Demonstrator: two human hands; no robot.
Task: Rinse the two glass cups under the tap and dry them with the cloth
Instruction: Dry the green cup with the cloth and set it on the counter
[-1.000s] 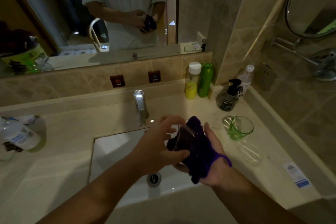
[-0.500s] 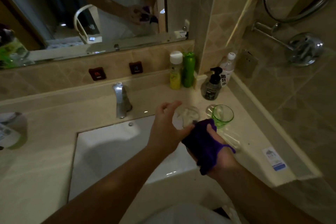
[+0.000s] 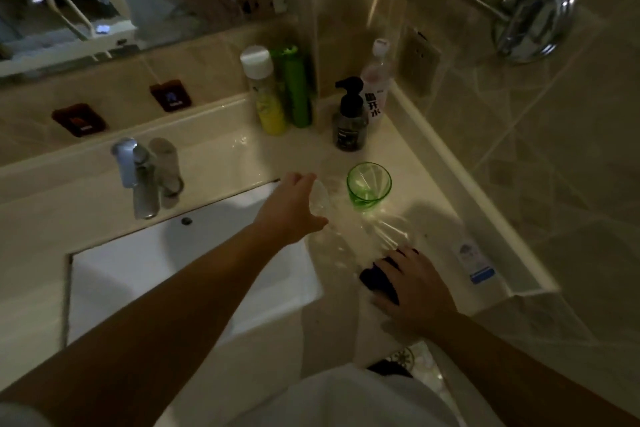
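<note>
Here, at the right end of the counter (image 3: pixel 221 163), the left hand (image 3: pixel 294 208) is wrapped around a clear glass cup (image 3: pixel 320 199), fingers curled on its far side and thumb near — whether the base already rests on the stone or hangs just above it I cannot tell, the glass being blurred and near invisible against the pale top. The green glass cup (image 3: pixel 369 185) stands upright just beside it, to the right, possibly touching. The right hand (image 3: pixel 412 282) lies flat, fingers spread, pressing the dark cloth (image 3: pixel 379 279) onto the counter close to the front edge; it pins the cloth rather than grips it. Risks, as I judge them: the two cups are so close that a careless set-down could knock glass on glass and tip or chip the green one. Low light and clear glass make the rim hard to place. The stone looks wet and glossy, so a base could skid. The sink (image 3: pixel 194 274) drops away just left of the clear cup — a slip that way means a fall into the basin. The cloth near the edge could slide off if the palm lifts.
</note>
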